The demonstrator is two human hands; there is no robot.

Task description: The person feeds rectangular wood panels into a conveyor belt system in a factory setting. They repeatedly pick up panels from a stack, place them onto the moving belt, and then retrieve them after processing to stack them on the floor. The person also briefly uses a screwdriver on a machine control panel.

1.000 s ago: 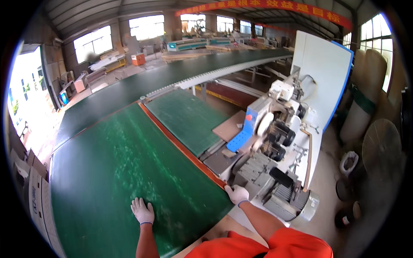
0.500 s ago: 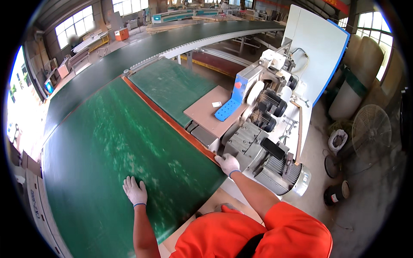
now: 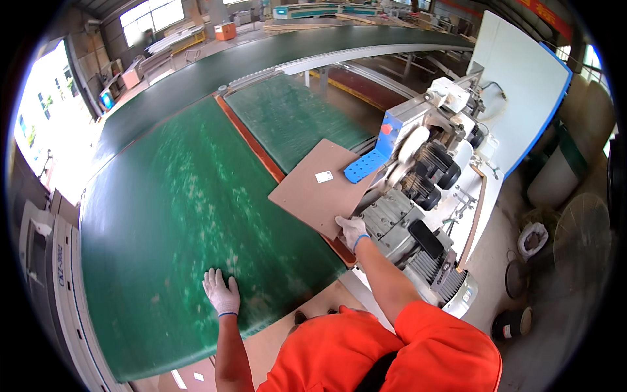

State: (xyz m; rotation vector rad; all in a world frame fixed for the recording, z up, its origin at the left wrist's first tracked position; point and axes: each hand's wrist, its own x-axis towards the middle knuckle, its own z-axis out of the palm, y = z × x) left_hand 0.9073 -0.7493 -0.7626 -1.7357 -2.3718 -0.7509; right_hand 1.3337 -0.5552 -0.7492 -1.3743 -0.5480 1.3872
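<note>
A flat brown board (image 3: 317, 186) with a small white label lies over the edge of the green belt, its far corner under a blue perforated bracket (image 3: 363, 166). My right hand (image 3: 352, 230), in a white glove, grips the board's near corner beside the machine's motors. My left hand (image 3: 221, 292), also gloved, rests flat with fingers spread on the wide green conveyor belt (image 3: 176, 215). Orange sleeves cover my upper arms at the bottom edge.
A grey and white machine (image 3: 431, 196) with motors and a tall white, blue-edged panel stands on the right. A second green belt (image 3: 294, 117) runs beyond an orange strip. Buckets (image 3: 513, 321) and a sack (image 3: 532, 238) sit on the floor at right.
The brown board has come out farther from the machine over the belt, and my right hand now holds its near corner. My left hand stays flat on the belt.
</note>
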